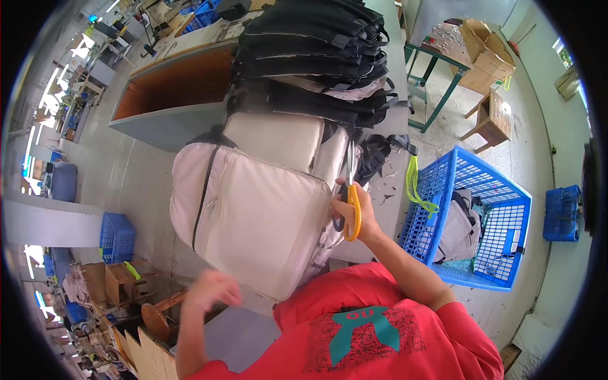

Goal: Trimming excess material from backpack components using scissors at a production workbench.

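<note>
A pale pinkish backpack [266,215] lies in front of me, with a dark zipper strip running down its left part and a small zipper pull. My right hand [356,212] grips scissors [353,209] with yellow and dark handles at the bag's right edge; their blades point away from me. Beyond this bag lies another pale bag [278,136], partly covered. Black straps [373,158] lie right of the blades. My left hand [212,291] is off the near left edge of the backpack, apart from it; motion blurs its fingers.
A pile of black-backed bags [310,57] fills the table's far part. At right stands a blue plastic basket [456,168] holding a grey bag [459,231], with a wooden stool [491,120] behind it. A grey cabinet [174,123] with an open wooden interior is at left.
</note>
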`<state>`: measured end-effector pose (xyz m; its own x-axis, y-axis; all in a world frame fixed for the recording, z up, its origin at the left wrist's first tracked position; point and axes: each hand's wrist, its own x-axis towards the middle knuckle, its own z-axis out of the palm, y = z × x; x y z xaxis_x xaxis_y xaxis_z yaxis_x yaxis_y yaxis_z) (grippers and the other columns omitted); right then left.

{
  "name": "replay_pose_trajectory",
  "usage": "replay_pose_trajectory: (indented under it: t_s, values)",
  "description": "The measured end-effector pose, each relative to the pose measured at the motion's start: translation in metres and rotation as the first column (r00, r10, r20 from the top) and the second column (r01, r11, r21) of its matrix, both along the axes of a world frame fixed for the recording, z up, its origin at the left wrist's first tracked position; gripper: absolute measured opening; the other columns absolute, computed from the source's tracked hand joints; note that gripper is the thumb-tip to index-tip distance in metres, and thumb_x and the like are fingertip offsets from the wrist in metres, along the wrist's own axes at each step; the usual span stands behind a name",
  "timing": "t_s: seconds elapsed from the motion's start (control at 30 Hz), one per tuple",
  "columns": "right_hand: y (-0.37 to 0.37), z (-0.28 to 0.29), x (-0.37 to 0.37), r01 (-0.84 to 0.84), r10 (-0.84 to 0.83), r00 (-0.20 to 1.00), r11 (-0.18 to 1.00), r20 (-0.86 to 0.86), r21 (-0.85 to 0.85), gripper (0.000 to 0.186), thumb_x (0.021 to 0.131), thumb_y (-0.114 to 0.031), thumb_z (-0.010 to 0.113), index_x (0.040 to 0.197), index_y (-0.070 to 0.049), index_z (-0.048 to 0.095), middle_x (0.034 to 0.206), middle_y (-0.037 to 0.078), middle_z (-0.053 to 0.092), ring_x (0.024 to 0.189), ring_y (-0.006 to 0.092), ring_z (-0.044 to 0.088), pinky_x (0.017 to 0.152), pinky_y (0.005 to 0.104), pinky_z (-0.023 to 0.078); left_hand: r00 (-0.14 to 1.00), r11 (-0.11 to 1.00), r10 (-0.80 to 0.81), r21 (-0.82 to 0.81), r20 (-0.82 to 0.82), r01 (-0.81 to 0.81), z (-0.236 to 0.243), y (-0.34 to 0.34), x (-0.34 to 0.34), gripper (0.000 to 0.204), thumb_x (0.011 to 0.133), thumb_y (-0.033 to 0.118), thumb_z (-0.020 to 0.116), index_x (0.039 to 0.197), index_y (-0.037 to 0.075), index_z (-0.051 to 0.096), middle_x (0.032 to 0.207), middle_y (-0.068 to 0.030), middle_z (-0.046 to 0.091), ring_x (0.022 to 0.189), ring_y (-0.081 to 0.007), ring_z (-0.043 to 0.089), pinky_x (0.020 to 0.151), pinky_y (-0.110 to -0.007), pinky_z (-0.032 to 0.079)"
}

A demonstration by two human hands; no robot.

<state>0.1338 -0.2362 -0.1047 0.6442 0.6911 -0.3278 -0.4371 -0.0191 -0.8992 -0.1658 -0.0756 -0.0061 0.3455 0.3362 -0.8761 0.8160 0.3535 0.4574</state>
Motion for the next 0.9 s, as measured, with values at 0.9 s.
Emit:
replay_pose_trajectory:
  t_s: [0.9]
  values:
    - [-0.053,0.113,0.048,-0.184,0.363,0.489,0.932,0.793,-0.313,0.075,0.062,-0.03,0.08,0.122,-0.007,0.041,0.09,0.014,0.052,0.082,0.0275,0.055,0.066,0.0364,0.044,0.657,0.63,-0.421,0.722,0.626,-0.285,0.069,0.09,0.112,0.028,0.066,0.023,0.08,0.072,0.001,0.063,0.06,0.0063,0.047,0.057,-0.0029,0.039,0.05,-0.02,0.028]
